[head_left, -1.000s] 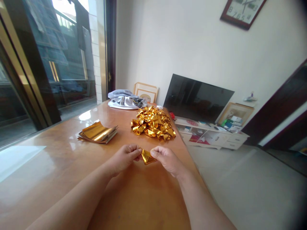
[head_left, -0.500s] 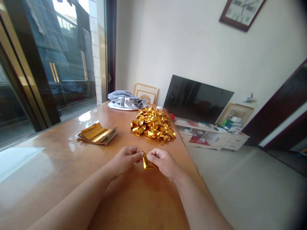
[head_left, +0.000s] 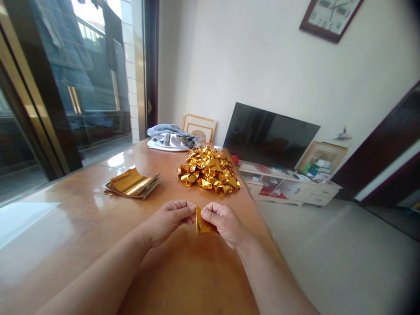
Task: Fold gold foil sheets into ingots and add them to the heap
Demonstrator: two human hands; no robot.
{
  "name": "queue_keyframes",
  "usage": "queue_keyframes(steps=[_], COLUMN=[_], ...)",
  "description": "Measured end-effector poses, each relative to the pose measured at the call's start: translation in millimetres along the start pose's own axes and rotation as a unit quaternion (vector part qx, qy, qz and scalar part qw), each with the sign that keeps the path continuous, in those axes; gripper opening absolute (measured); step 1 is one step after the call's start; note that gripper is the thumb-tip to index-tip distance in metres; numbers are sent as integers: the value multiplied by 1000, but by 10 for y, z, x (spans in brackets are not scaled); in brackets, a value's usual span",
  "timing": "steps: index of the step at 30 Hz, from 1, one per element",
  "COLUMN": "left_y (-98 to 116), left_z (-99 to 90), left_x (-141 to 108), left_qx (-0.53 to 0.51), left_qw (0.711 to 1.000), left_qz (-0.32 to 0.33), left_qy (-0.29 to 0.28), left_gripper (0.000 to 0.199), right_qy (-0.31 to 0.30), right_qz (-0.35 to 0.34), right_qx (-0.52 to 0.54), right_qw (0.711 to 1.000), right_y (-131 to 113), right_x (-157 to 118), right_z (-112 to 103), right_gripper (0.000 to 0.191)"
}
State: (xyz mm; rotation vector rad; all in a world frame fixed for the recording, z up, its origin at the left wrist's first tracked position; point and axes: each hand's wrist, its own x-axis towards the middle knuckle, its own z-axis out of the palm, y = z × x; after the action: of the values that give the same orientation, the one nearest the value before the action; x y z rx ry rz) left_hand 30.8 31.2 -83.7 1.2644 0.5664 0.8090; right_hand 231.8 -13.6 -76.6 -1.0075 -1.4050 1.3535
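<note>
A long varnished wooden table fills the lower part of the view, with a sliding glass door along its left side and a white wall beyond it. A wall clock with a dark red frame hangs high on that wall. Past the table's far right corner, a dark flat-screen television sits on a low white cabinet, with a framed picture at the cabinet's right end. A second picture frame stands just behind the far end of the table, where a crumpled grey cloth lies. In front of the cloth is a loose heap of folded gold foil pieces, and to its left lies a stack of gold foil sheets with a curling top sheet. Nearest the person, the left hand and right hand meet above the table, fingers curled, pinching a folded gold foil piece upright between them, just in front of the heap.
</note>
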Motion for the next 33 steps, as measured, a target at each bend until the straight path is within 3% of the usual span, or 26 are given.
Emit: queue_keyframes(steps=[8,16,25,29,33], left_y=[-17,15,-42,-62,-47], left_z=[8,83,97,96,134], left_x=[10,8,36,51,50], left_qx=[-98,-155,-23,81,121], left_qw=[995,988,996,990,983], left_qz=[-7,12,49,66,81], left_qy=[-3,9,65,95,109], left_gripper=[12,20,25,24,21], right_qy=[9,3,60,93,133], right_qz=[0,5,-24,-55,-77], right_qx=[44,86,30,-59,-154], right_qw=[999,996,997,992,976], right_y=[-19,51,71,111,146], right_x=[-5,22,42,63,79], right_z=[56,77,126,129,133], right_gripper=[31,29,29,29,28])
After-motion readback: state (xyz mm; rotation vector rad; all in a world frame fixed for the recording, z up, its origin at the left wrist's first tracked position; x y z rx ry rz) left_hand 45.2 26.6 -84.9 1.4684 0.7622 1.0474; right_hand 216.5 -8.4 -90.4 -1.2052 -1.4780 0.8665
